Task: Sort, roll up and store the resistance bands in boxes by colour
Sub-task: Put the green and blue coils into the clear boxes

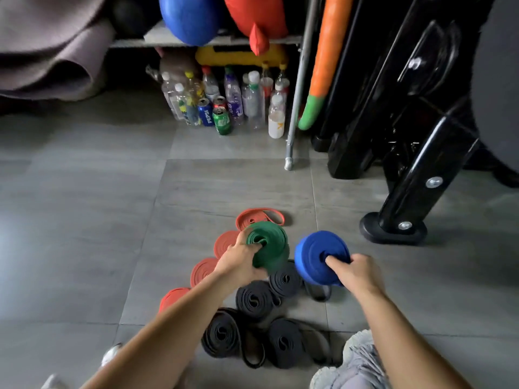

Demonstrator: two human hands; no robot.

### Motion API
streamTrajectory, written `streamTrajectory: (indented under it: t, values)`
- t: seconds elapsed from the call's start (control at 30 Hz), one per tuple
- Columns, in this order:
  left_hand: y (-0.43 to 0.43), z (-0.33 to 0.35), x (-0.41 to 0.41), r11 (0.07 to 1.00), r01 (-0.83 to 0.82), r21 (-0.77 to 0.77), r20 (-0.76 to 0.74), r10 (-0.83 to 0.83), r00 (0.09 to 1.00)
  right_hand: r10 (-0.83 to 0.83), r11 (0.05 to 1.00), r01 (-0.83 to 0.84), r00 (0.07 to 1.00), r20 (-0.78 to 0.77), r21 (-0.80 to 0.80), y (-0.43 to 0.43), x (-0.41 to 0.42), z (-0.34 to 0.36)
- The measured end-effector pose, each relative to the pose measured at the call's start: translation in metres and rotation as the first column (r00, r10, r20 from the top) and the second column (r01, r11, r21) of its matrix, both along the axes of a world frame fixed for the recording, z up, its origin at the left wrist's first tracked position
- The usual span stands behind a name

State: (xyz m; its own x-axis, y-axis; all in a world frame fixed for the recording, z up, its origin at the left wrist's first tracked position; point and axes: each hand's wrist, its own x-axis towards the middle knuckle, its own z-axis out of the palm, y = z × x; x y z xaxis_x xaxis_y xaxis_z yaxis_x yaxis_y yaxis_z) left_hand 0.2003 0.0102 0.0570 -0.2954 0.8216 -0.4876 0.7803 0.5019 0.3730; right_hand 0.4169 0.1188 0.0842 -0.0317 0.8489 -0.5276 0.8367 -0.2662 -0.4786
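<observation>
Hands (238, 258) (355, 269) round rubbery green coil (271, 244), blue coil (313, 255)

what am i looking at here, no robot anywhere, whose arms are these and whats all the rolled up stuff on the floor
There is no machine here. The single picture comes from a camera worn on a person's head, looking forward and down, so the two bare arms are that person's own.

The left hand grips a green roll, and the right hand grips a blue roll. Both are rolled-up resistance bands.

On the grey floor lie more bands: orange-red rolls in a line on the left, and black rolls closer to the person. At the back, bottles and cans stand under a shelf, and a black metal frame stands on the right. No storage box is in view.
</observation>
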Motion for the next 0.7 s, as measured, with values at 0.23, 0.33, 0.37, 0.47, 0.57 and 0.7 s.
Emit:
streamTrajectory:
  t: [0.23,0.33,0.37,0.47,0.57,0.7]
  values:
    - [-0.120,0.080,0.019,0.995,-0.059,0.079,-0.084,0.066,0.994,0.175,0.985,-0.175,0.980,-0.098,0.007,-0.046,-0.024,0.092]
    - [-0.182,0.111,0.011,0.990,-0.107,0.093,-0.149,0.120,0.982,0.284,0.958,-0.280,0.955,-0.089,0.059,-0.083,-0.040,0.131]
    - [-0.203,0.120,0.010,0.987,-0.124,0.097,-0.176,0.140,0.974,0.319,0.947,-0.314,0.945,-0.079,0.071,-0.095,-0.046,0.139]
    - [-0.262,0.144,0.002,0.969,-0.216,0.123,-0.240,0.240,0.941,0.439,0.895,-0.435,0.898,-0.021,0.102,-0.134,-0.067,0.154]
    - [-0.310,0.163,-0.008,0.926,-0.327,0.188,-0.276,0.369,0.887,0.591,0.791,-0.595,0.803,0.072,0.140,-0.170,-0.095,0.164]
    - [-0.349,0.181,-0.022,0.870,-0.425,0.249,-0.303,0.487,0.819,0.702,0.675,-0.709,0.702,0.119,0.205,-0.210,-0.138,0.179]
